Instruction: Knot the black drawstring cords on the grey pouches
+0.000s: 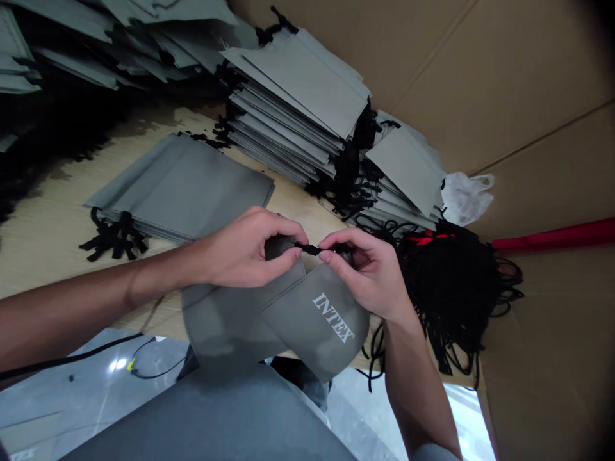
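A short black cord (311,250) runs between my two hands, with what looks like a twist or knot in its middle. My left hand (252,246) pinches its left end between thumb and forefinger. On the other side, my right hand (369,267) grips the right end the same way. Below them lies a grey pouch (288,315) with a rounded flap printed INTEX in white, partly covered by both hands. Whether the cord is fixed to this pouch is hidden by my fingers.
Left of my hands lies a low pile of grey pouches (187,182) with black cord ends. Taller stacks (293,102) stand behind, beside more pouches (408,169). A heap of black cords (451,288) sits at right, near a white plastic bag (467,197) and cardboard wall (542,147).
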Demonstrator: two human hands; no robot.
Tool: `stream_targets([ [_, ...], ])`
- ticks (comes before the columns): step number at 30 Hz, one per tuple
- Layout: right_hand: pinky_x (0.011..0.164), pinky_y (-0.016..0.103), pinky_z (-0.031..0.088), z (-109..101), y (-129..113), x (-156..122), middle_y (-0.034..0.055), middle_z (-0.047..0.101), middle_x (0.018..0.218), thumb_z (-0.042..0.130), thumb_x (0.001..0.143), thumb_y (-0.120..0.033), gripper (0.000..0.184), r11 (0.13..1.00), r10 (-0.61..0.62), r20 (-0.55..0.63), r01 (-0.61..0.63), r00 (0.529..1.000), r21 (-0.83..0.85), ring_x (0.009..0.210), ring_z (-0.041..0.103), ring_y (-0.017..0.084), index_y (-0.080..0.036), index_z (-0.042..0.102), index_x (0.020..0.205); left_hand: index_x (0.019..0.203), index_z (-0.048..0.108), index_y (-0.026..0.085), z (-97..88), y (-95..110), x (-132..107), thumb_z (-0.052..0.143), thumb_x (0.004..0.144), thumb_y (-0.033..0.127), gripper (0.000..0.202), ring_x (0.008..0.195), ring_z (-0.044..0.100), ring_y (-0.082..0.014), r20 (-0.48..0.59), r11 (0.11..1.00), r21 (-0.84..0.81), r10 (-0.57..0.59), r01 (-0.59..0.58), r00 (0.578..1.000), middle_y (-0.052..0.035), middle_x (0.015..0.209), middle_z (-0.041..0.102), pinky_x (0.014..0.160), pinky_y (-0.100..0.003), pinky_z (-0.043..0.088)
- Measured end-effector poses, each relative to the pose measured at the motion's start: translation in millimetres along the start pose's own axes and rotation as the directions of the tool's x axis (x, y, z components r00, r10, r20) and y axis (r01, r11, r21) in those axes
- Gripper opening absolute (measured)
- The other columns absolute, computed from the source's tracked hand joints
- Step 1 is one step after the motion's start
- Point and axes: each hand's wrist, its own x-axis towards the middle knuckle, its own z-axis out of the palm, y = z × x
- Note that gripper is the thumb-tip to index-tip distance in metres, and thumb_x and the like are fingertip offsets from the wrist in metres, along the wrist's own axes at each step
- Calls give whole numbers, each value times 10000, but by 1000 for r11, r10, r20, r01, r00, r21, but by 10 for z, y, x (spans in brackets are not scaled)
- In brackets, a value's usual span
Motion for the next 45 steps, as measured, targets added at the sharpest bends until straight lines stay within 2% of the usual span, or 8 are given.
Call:
stream_targets([
  [4, 833, 359, 619, 1, -3, 1, 17, 799, 1024, 791, 981, -304, 100, 1000, 11, 6, -11, 1000, 0, 927, 743, 190, -254, 785, 1068, 1012, 824, 198, -3, -1, 7, 655, 935, 245, 191, 571, 678, -102, 11, 1000, -2, 0, 0, 1000, 4, 773, 798, 483, -174, 451],
  [9, 917, 360, 635, 89, -14, 7, 21, 779, 1088, 869, 912, -299, 289, 998, -48, 56, 45, 997, 51, 998, 750, 191, -260, 746, 1170, 1005, 829, 212, 38, -25, -2, 653, 964, 266, 189, 590, 690, -106, 17, 1000, -6, 20, -20, 1000, 7, 802, 814, 519, -189, 461],
  [14, 869, 324, 611, 184, 1, -8, 2, 775, 1001, 819, 953, -274, 151, 999, -43, 33, 42, 999, 34, 905, 736, 162, -250, 751, 1086, 1013, 829, 211, 52, -37, -10, 646, 986, 273, 196, 611, 691, -106, 47, 1000, -21, 18, -17, 999, 12, 804, 808, 559, -198, 472],
  [18, 744, 291, 561, 197, 18, -22, -14, 753, 945, 823, 946, -261, 120, 996, -12, 11, 11, 1000, 84, 818, 699, 138, -254, 749, 1041, 996, 824, 204, -6, -5, -4, 635, 994, 265, 198, 618, 666, -101, 71, 999, -33, 17, -15, 997, 11, 788, 786, 566, -196, 465],
  [21, 719, 290, 546, 188, 21, -21, -20, 740, 930, 837, 937, -260, 119, 992, 5, -16, -3, 1000, 130, 806, 679, 135, -261, 754, 1023, 973, 818, 209, -68, 6, -2, 655, 983, 261, 172, 637, 650, -96, 71, 999, -52, 13, -9, 997, 15, 794, 775, 577, -181, 474],
  [28, 947, 321, 619, 87, 13, 16, 9, 794, 1090, 909, 866, -201, 318, 957, 16, 12, -19, 1000, 288, 1017, 751, 163, -268, 787, 1152, 1024, 804, 188, -99, -56, 14, 646, 991, 249, 172, 685, 675, -101, 27, 997, -56, 47, -46, 999, 4, 832, 783, 568, -164, 479],
  [34, 917, 332, 612, 24, 28, 27, 26, 807, 1038, 864, 913, -231, 178, 970, 44, 0, -42, 999, 239, 971, 751, 167, -244, 817, 1084, 1020, 805, 181, -87, -45, 25, 653, 995, 260, 173, 667, 669, -103, 28, 997, -67, 45, -43, 999, -3, 823, 781, 546, -165, 478],
  [45, 873, 332, 595, 24, 49, 14, 15, 810, 1020, 870, 926, -276, 139, 981, 74, -23, -68, 997, 183, 948, 751, 177, -261, 817, 1054, 1040, 820, 205, -80, -41, 25, 664, 1010, 275, 174, 718, 694, -102, 45, 996, -73, 48, -45, 998, 4, 878, 807, 630, -178, 510],
])
